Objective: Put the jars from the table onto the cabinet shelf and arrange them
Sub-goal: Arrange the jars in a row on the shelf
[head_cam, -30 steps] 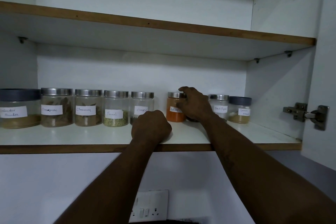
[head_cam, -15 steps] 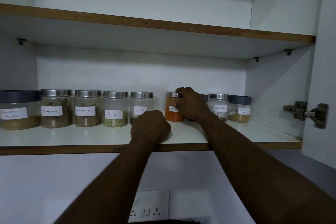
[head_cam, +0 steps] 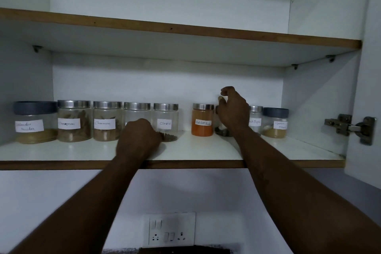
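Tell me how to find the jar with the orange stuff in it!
Look at the lower shelf of the open cabinet, with its row of jars. After the gap beside the Cloves jar, just left of the right hand, stands the orange jar. Only it is filled with bright orange powder.

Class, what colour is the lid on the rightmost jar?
Dark blue-grey lid, head view.

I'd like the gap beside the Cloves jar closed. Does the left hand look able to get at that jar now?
Probably yes: the left hand rests on the shelf right beside the Cloves jar, apparently holding nothing, and nothing stands between them.
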A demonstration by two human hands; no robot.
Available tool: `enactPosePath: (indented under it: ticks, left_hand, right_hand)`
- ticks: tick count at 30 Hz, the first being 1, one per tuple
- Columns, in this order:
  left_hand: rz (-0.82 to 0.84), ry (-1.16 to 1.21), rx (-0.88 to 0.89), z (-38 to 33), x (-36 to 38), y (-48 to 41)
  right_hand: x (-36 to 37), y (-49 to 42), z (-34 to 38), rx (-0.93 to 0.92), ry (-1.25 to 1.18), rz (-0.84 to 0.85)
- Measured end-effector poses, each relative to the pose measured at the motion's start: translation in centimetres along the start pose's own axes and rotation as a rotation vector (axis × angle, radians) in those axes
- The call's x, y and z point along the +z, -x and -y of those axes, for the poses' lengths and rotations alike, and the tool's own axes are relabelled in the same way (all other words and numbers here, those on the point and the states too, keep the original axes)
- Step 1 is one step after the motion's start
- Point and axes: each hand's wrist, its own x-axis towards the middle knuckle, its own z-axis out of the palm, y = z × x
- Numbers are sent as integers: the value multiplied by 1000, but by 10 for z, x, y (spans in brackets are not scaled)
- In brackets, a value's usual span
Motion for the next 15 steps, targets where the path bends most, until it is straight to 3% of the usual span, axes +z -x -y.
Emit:
enactPosePath:
  ticks: [6,11,15]
  left_hand:
    - [-47,-106,27,-7,4,9]
    - [-2,-117,37,-6,5,7]
    - [21,-134,90,-3,8,6]
  right_hand:
    - [3,4,13,-95,-134,5]
    - [15,17,55,-377,-88,378]
    - [44,32,91,-511,105,483]
